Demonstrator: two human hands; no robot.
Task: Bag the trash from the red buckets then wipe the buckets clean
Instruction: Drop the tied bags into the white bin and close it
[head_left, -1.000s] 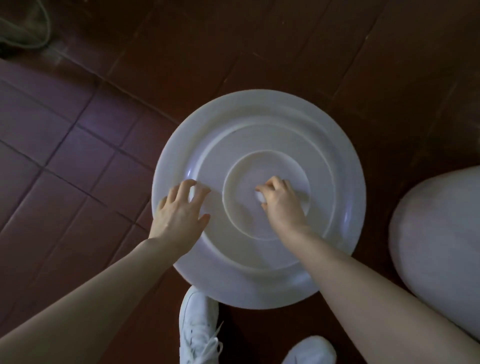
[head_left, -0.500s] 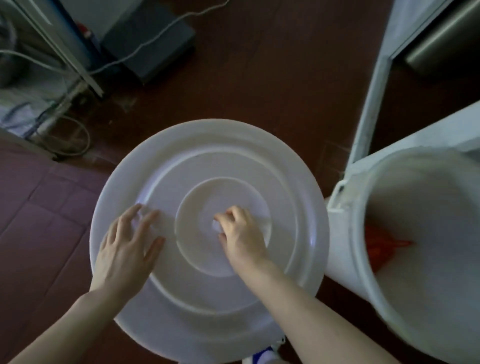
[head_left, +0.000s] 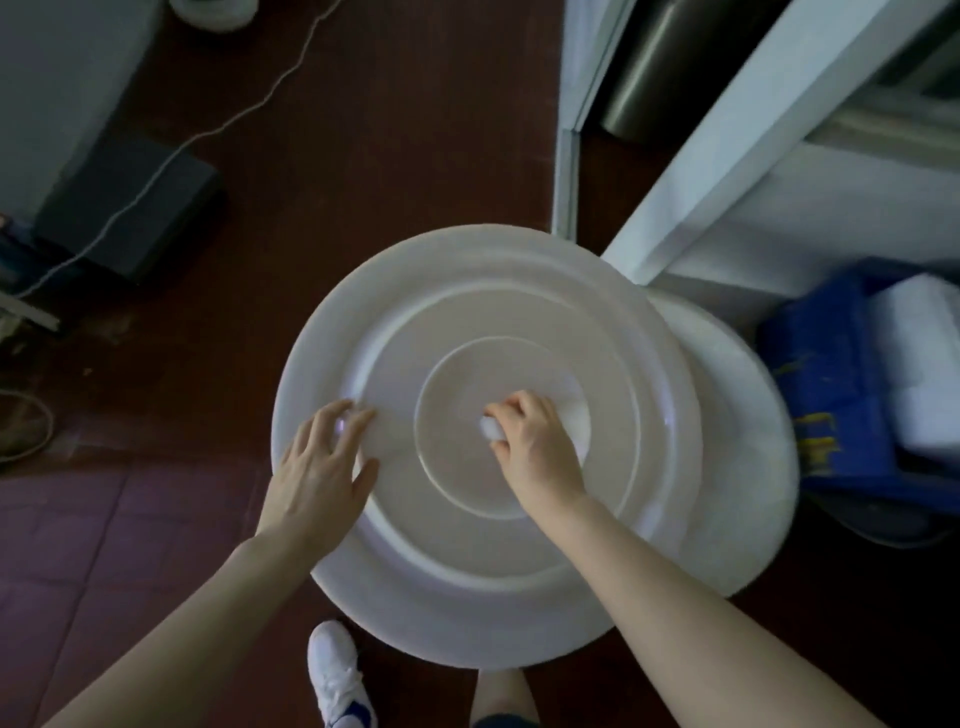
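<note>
A big round white lid (head_left: 467, 587) with raised rings fills the middle of the head view. My right hand (head_left: 537, 449) grips the small white knob (head_left: 488, 427) at the lid's centre. My left hand (head_left: 317, 470) lies flat with spread fingers on the lid's left side. The lid sits over a large white bucket (head_left: 737, 452), whose rim shows at the right. The bucket's inside is hidden. No red bucket is in view.
A blue crate (head_left: 836, 395) holding white foam blocks (head_left: 919, 358) stands at the right. White door frames (head_left: 727, 156) rise behind the bucket. A dark box (head_left: 130, 208) and a white cable (head_left: 218, 124) lie on the brown floor at the left. My white shoe (head_left: 337, 675) is below the lid.
The lid has moved right, from the floor beside the open white bucket to over it, covering its opening. Both hands keep their places on the lid.
</note>
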